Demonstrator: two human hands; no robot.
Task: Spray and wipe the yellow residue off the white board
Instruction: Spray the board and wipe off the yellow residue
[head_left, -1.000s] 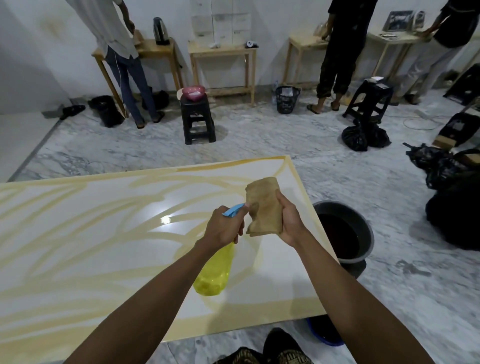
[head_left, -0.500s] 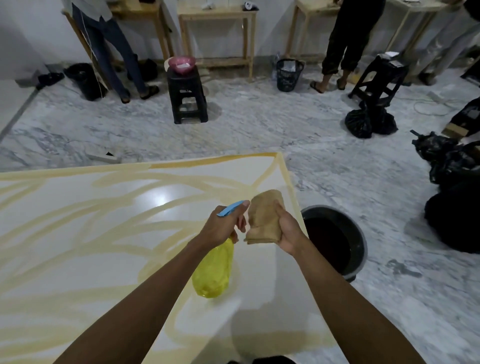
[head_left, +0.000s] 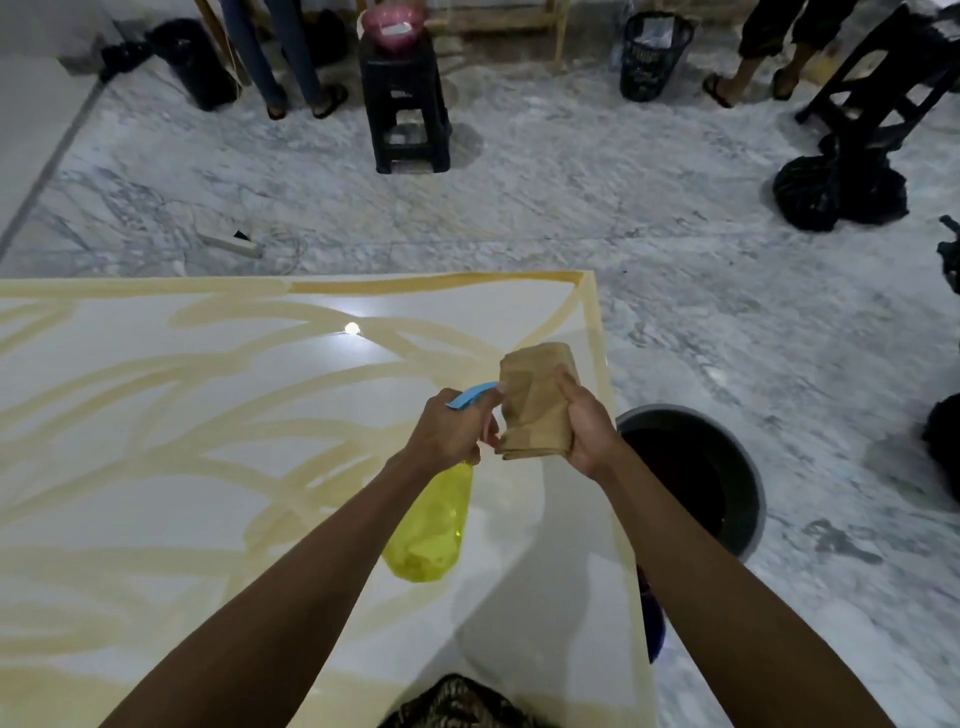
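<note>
The white board (head_left: 156, 467) lies flat in front of me, covered with broad yellow residue streaks (head_left: 291, 387); a patch near its right front looks wiped. My left hand (head_left: 449, 434) grips the neck of a yellow spray bottle (head_left: 431, 525) with a blue trigger head, held above the board with its nozzle aimed at the cloth. My right hand (head_left: 584, 426) holds a folded tan cloth (head_left: 537, 408) upright, right beside the nozzle, over the board's right side.
A dark bucket (head_left: 748, 488) of dark liquid stands on the marble floor beside the board's right edge, a blue object (head_left: 653, 618) under that edge. Farther back are a black stool (head_left: 405, 104) with a pink bowl, a bin, black bags (head_left: 836, 192) and people's legs.
The camera has tilted down and the view moved closer over the board. Both hands keep the bottle and cloth together in about the same pose.
</note>
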